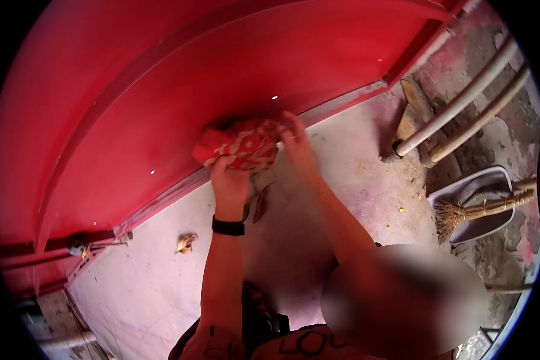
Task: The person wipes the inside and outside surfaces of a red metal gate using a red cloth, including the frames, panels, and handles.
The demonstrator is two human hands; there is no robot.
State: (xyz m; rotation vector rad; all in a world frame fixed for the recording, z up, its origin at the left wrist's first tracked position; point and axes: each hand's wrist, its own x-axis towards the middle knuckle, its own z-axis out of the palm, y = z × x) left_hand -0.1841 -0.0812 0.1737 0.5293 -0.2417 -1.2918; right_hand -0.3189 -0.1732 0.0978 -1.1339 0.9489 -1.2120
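A bunched red cloth with a pale pattern [246, 145] is held up before the red metal panel of a gate [162, 120]. My left hand [230, 180], below the cloth, grips its lower edge, thumb on the near side. At the cloth's right edge is my right hand [296, 141], with fingers bent and closed on the fabric. A dark band [228, 225] circles my left wrist. Whether the cloth touches the panel, I cannot tell.
Dry leaves [186, 243] lie on the pale floor [150, 264]. To the right, two poles [462, 102] lean near a grey dustpan [492, 231] with a straw hand broom [486, 209] across it. A metal bolt [105, 242] sits low on the gate at left.
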